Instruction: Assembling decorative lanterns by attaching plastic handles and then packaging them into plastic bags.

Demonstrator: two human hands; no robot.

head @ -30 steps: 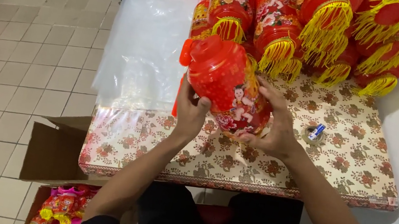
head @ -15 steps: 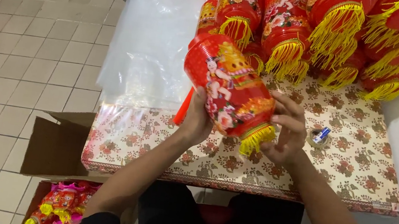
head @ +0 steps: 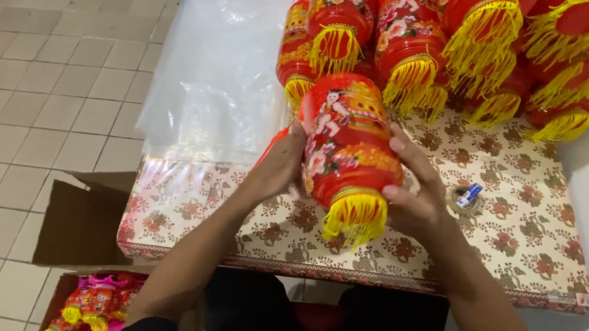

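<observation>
Red lantern (head: 348,150) clasped between left hand (head: 277,167), right hand (head: 417,189); grip closed.

1. A red cylindrical lantern (head: 349,146) is held above the counter (head: 506,223), clasped between the left hand (head: 277,167) and the right hand (head: 416,193).
2. It is tilted, with its top pointing away and its lower end toward the person.
3. Its body is printed with a child figure, flowers and gold bands.
4. A yellow fringe (head: 355,216) hangs from its near end.

Plastic sheets (head: 219,71) left of lanterns (head: 478,53)
</observation>
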